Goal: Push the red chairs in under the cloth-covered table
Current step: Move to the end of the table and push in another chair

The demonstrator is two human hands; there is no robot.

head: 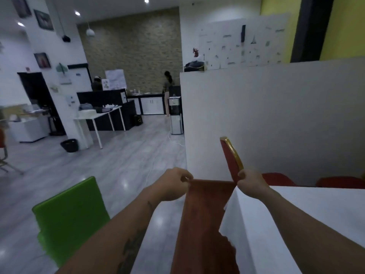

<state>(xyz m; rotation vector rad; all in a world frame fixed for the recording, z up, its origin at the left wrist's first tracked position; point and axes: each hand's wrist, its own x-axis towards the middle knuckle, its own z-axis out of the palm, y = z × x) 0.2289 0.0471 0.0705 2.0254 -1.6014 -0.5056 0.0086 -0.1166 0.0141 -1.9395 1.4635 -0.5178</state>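
Since both hands grip the top corners of the red chair [205, 224], left hand [173, 183] and right hand [250, 183], it'll probably slide straight under the table [296, 214].

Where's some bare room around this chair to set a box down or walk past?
Open grey floor lies to the left, between the green chair and the white partition. The white tablecloth looks bare where visible. It is crowded at the table corner: both hands, left hand and right hand, grip the red chair back, with more red chairs along the partition.
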